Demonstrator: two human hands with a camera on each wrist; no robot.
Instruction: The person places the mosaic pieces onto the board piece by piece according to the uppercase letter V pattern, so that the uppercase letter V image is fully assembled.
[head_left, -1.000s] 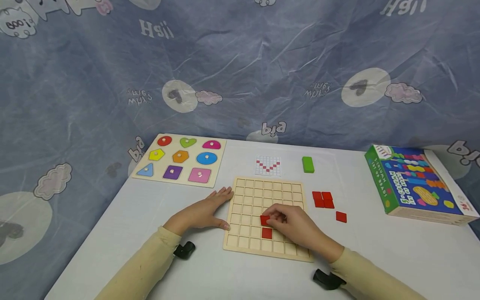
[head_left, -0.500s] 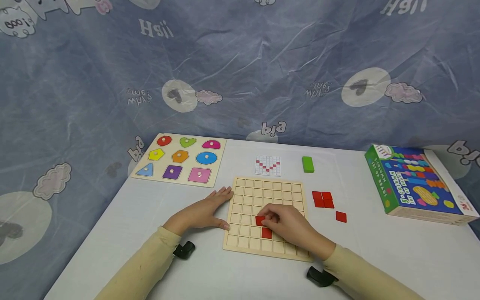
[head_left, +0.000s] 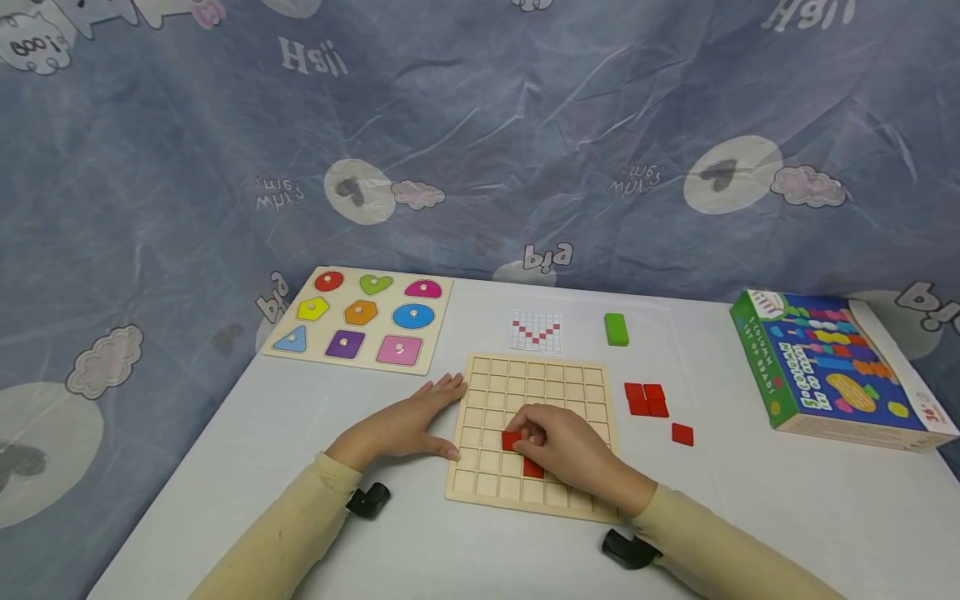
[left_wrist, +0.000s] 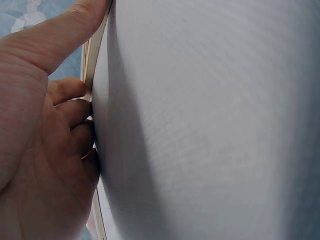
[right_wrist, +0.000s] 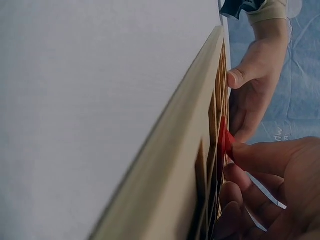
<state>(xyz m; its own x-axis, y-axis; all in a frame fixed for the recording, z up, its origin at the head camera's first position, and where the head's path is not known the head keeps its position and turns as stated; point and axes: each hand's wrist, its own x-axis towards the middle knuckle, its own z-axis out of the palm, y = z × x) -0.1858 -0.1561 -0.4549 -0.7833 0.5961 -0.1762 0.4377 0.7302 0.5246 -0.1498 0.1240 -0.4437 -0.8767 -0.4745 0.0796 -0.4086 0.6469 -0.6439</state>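
The wooden grid board [head_left: 487, 484] lies flat on the table. My right hand [head_left: 562, 443] pinches a red tile [head_left: 511, 441] between thumb and fingers over the board. Another red tile [head_left: 533, 468] sits in a cell just below, partly covered by that hand. In the right wrist view, the thumb of my right hand [right_wrist: 280, 175] meets the red tile [right_wrist: 229, 144]. My left hand [head_left: 405, 425] rests with fingers spread at the board's left edge, thumb and fingertips touching it. The left wrist view shows the left hand [left_wrist: 45, 120] against the board's edge [left_wrist: 95, 55].
Several red tiles [head_left: 646, 399] lie right of the board, with a single one [head_left: 682, 434] apart. Behind it are a pattern card [head_left: 536, 332] and a green block [head_left: 617, 329]. A shape puzzle [head_left: 352, 337] is at back left, a colourful box [head_left: 840, 367] at right.
My right hand has moved left across the board with the pinched red tile, which now hangs left of the seated one. The left hand has stayed in place.
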